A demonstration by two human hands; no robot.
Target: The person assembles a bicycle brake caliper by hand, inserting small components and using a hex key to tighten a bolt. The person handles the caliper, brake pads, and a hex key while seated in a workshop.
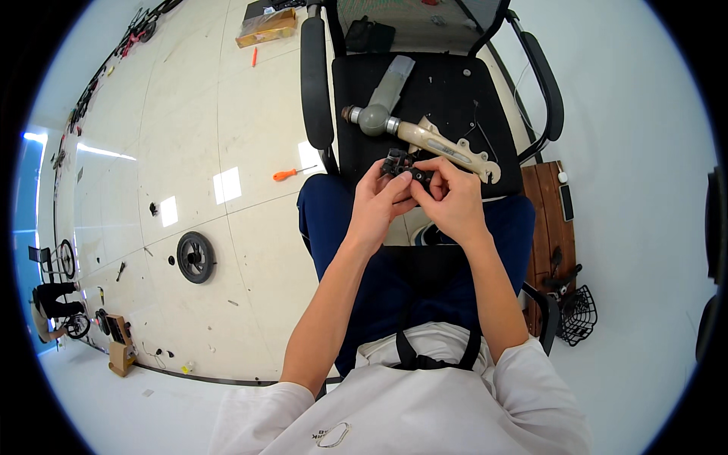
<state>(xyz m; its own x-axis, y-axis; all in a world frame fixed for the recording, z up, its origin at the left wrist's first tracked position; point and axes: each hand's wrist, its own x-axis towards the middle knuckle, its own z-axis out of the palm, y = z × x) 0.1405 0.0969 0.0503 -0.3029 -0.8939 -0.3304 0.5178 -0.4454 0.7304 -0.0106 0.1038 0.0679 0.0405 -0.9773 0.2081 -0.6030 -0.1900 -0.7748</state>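
Over my lap, at the front of a black chair seat (353, 83), both hands grip a small black mechanical part (394, 161) with knobs and holes. My left hand (371, 208) wraps its left side, with the thumb on top. The fingertips of my right hand (459, 199) pinch its right end, hiding much of it. Just beyond lies a metal assembly: a grey ball-shaped joint (373, 120) with a flat grey arm (393, 80), joined to a beige slotted bracket (447, 146) with a hooked end. A thin black cable (476, 120) and small loose hardware (467, 73) rest on the seat.
Chair armrests (315, 83) flank the seat. On the tiled floor at left are an orange-handled screwdriver (285, 175), a small black wheel (196, 258) and a cardboard box (267, 29). At right stand a wooden surface (540, 201) and a black wire basket (580, 317). Another person (53, 303) is far left.
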